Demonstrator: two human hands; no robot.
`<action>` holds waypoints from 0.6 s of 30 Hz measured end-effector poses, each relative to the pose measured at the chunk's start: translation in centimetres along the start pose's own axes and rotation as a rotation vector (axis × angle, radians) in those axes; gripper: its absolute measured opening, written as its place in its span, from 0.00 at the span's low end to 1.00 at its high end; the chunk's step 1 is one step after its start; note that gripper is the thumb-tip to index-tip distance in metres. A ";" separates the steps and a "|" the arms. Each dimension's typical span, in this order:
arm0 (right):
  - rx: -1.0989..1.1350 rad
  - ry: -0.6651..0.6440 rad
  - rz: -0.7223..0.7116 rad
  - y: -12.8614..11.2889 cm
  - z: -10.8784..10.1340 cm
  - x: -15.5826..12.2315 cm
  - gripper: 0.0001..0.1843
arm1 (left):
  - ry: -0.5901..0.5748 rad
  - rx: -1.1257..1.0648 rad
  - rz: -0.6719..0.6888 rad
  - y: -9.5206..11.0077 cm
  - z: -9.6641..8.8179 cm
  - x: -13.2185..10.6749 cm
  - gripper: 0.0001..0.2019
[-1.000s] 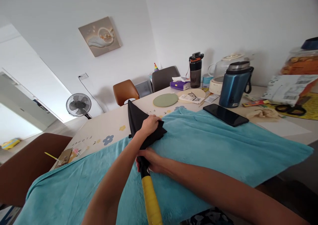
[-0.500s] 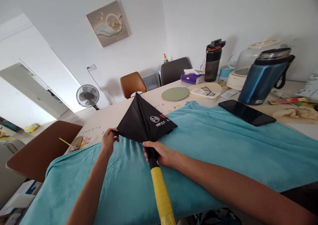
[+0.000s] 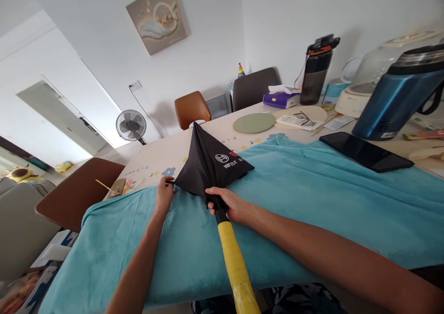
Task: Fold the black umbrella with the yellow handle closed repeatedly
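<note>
A black umbrella point(image 3: 211, 163), its canopy loosely folded, lies over a turquoise cloth with its tip pointing away from me. White and red print shows on the right side of the canopy, and the yellow-wrapped handle point(image 3: 234, 258) runs down toward my body. My right hand point(image 3: 225, 205) is closed around the gathered cloth and shaft just above the handle. With its fingertips, my left hand point(image 3: 165, 194) pinches the strap or corner sticking out at the canopy's left edge. The turquoise cloth point(image 3: 312, 212) spreads beneath both forearms.
A black phone point(image 3: 364, 151) lies on the cloth at right. Behind it stand a blue thermos point(image 3: 395, 96), a dark bottle point(image 3: 317, 71) and a glass kettle point(image 3: 378, 64). A green round mat point(image 3: 254, 123) lies at the table's middle. Brown chairs point(image 3: 79, 193) flank the table.
The camera view has shifted, so the surroundings sit differently in the frame. Both hands keep their grips on the umbrella; the canopy's left side looks more creased and drawn out.
</note>
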State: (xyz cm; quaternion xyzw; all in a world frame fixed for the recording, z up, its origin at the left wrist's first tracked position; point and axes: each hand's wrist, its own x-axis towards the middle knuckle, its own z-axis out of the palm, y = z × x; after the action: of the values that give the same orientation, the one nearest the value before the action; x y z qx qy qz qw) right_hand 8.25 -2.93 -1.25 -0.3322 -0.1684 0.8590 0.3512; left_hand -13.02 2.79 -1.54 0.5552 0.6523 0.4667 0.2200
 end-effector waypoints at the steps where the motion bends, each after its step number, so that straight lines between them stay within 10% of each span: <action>1: 0.001 -0.005 0.004 0.0 0.0 0.0 0.08 | 0.058 0.035 0.061 0.7 -0.2 -1.1 0.12; 3: 0.010 0.003 0.004 0.0 -0.1 0.1 0.08 | 0.108 0.063 0.179 2.4 -0.4 -4.0 0.11; 9: 0.040 0.005 0.002 0.2 0.0 0.5 0.10 | -0.283 -0.015 0.254 5.4 1.6 -12.2 0.07; 18: 0.053 0.039 0.010 0.1 0.4 -0.2 0.08 | -0.289 0.258 0.742 5.9 2.2 -13.0 0.14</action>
State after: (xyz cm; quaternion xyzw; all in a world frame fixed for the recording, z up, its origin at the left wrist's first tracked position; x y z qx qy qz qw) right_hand 8.08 -3.18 -0.92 -0.3401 -0.1370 0.8583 0.3590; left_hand -4.53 -8.77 -0.55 0.8353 0.4236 0.3462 0.0549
